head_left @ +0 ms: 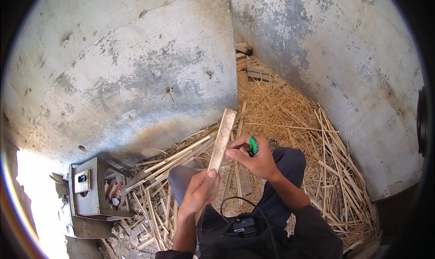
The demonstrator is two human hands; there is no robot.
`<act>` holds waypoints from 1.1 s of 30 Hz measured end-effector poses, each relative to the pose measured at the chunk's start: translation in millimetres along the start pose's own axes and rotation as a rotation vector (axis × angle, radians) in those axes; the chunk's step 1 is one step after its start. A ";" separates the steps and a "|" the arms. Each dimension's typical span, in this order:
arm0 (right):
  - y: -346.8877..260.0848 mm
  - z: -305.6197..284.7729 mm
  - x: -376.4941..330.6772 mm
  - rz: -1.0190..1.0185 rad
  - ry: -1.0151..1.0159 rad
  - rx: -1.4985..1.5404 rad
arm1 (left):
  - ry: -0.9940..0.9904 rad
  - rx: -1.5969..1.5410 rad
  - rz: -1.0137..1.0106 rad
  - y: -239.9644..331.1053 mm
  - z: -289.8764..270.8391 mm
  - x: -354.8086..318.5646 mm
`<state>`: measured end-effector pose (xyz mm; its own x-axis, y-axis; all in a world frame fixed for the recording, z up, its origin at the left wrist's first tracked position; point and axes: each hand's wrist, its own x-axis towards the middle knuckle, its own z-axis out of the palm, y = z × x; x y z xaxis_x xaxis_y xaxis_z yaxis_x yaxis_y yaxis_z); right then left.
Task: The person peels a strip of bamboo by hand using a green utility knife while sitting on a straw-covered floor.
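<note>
A peeling wall (136,87) and straw (281,107) lie beyond the left hand (199,190), which clasps the wooden strip (222,139) low; the right hand (260,161), curled around a green tool (253,146), is at the strip's edge. A loose grip could let the tool jab the left hand.

I've got a stained plaster wall (136,69) upper left, another wall (349,73) upper right, wood blocks (258,74) upper centre, heaped straw-coloured shavings (283,107) below them, thin sticks (339,173) lower right, and a boxy wooden stand (86,201) bearing a small black item (82,178) lower left.
</note>
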<state>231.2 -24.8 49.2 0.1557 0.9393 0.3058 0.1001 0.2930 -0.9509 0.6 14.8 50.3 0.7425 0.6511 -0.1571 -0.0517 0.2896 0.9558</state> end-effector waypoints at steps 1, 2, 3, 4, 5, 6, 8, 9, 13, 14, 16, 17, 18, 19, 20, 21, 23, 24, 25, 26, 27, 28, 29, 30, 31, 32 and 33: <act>-4.5 1.9 0.6 -0.023 0.036 -0.013 | 0.001 0.000 0.000 -1.9 -1.0 1.2; -8.6 4.0 0.9 -0.044 0.072 -0.027 | 0.009 -0.003 -0.002 -4.0 -1.8 2.4; -11.0 6.0 0.8 -0.043 0.071 -0.027 | 0.017 -0.007 -0.003 -5.5 -2.2 3.1; -13.0 8.0 0.4 -0.050 0.102 -0.039 | 0.018 -0.007 -0.004 -6.7 -2.2 3.2; -14.4 9.1 0.0 -0.056 0.134 -0.052 | 0.019 -0.007 0.004 -7.8 -1.8 3.3; -15.1 9.5 -0.3 -0.055 0.134 -0.052 | 0.020 -0.007 0.012 -8.6 -1.4 3.2; -15.9 9.9 -0.7 -0.102 0.175 -0.157 | 0.038 0.005 0.010 -9.7 -0.5 2.9; -15.4 10.0 -0.9 -0.102 0.175 -0.157 | 0.056 0.017 0.009 -10.2 0.1 2.7; -6.2 11.7 2.9 -0.264 0.244 -0.273 | 0.113 0.126 0.076 -14.8 4.5 3.7; -4.3 12.4 4.9 -0.381 0.280 -0.309 | 0.163 0.187 0.073 -14.4 6.6 3.3; -8.3 11.2 4.9 -0.374 0.270 -0.329 | 0.213 0.249 0.070 -14.8 7.3 3.1; -10.7 10.2 4.9 -0.367 0.260 -0.349 | 0.222 0.299 0.091 -15.6 6.6 2.8; -12.2 6.1 4.7 -0.367 0.259 -0.348 | 0.232 0.350 0.111 -16.0 6.0 2.4; -13.4 -0.7 4.0 -0.192 0.152 -0.267 | 0.234 0.350 0.111 -15.3 4.3 1.6; -14.8 -7.7 3.0 -0.017 0.050 -0.188 | 0.200 0.334 0.105 -14.0 2.5 1.7; -11.7 -12.0 3.7 -0.017 0.054 -0.190 | 0.167 0.318 0.099 -12.9 1.0 1.8; -5.0 -17.4 8.1 -0.030 0.004 0.210 | 0.174 0.307 0.091 -12.5 -1.0 1.4; -8.5 -21.6 8.4 -0.031 0.003 0.210 | 0.185 0.296 0.082 -12.1 -2.4 0.9; -15.0 -26.4 8.0 -0.039 0.041 0.285 | 0.186 0.296 0.084 -10.7 -3.7 0.3; -19.2 -29.2 7.3 -0.046 0.080 0.359 | 0.177 0.237 0.057 -9.0 -4.6 -0.3; -18.7 -30.3 6.8 -0.046 0.150 0.279 | 0.169 0.177 0.031 -7.1 -5.9 -0.8; -18.2 -34.1 7.0 -0.046 0.151 0.279 | 0.168 0.177 0.031 -4.8 -8.6 -1.4; -17.6 -39.4 7.6 -0.026 0.168 0.030 | 0.122 0.135 0.008 -2.3 -12.1 -2.3; -17.5 -41.9 8.1 -0.006 0.183 -0.219 | 0.075 0.092 -0.015 -0.8 -14.7 -3.0; -17.2 -37.0 10.1 -0.005 0.183 -0.218 | 0.075 0.093 -0.016 -1.1 -16.4 -3.4; -18.1 -27.5 14.2 -0.197 0.311 -0.387 | 0.065 0.092 -0.010 -1.9 -17.9 -3.7; -18.5 -25.4 13.6 -0.297 0.370 -0.468 | 0.055 0.091 -0.004 -2.6 -18.5 -3.9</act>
<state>256.5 -22.0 72.2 0.3748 0.6830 0.6270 0.5934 0.3429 -0.7282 -14.5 24.5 43.9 0.7049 0.6881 -0.1721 0.0139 0.2292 0.9733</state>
